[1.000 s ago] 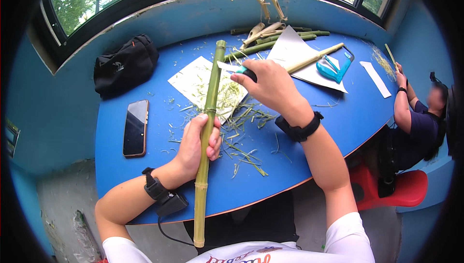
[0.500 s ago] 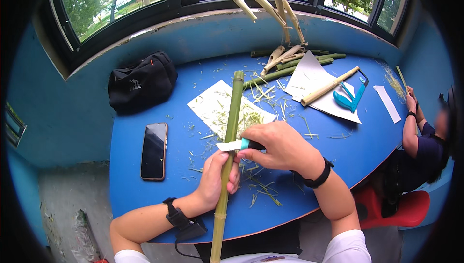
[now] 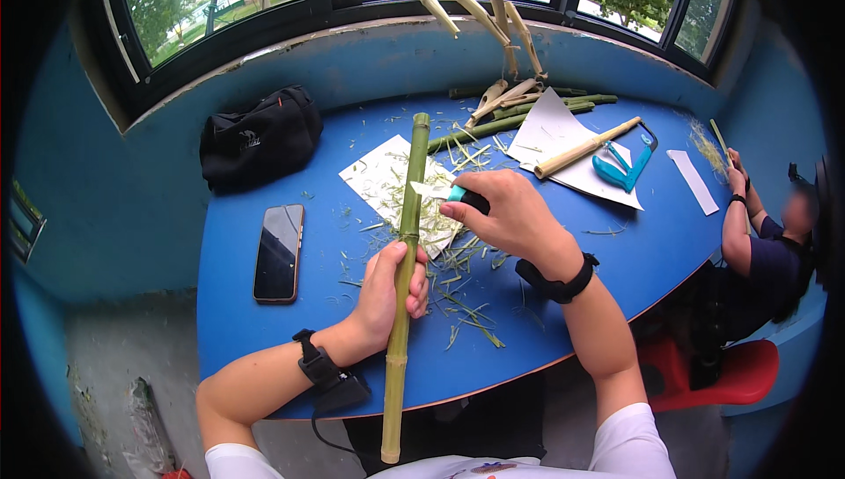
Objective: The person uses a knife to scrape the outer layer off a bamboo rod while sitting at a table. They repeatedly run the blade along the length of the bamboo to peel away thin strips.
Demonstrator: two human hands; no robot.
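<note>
Left hand (image 3: 393, 290) fingers clenched mid-way round the green bamboo stalk (image 3: 405, 250) lying across the blue bench (image 3: 264, 338); right hand (image 3: 506, 215) grasping a knife (image 3: 437, 190) against it. Looks stiff, light, probably slick-skinned.

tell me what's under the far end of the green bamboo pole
A white paper sheet strewn with green shavings lies on the blue table. What the pole itself covers is hidden.

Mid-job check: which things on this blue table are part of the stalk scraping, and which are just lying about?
In use:
- green bamboo stalk, held in the left hand
- small knife in the right hand, blade against the stalk
- green shavings

Lying about:
- black bag
- phone
- teal saw
- white paper strip
</note>
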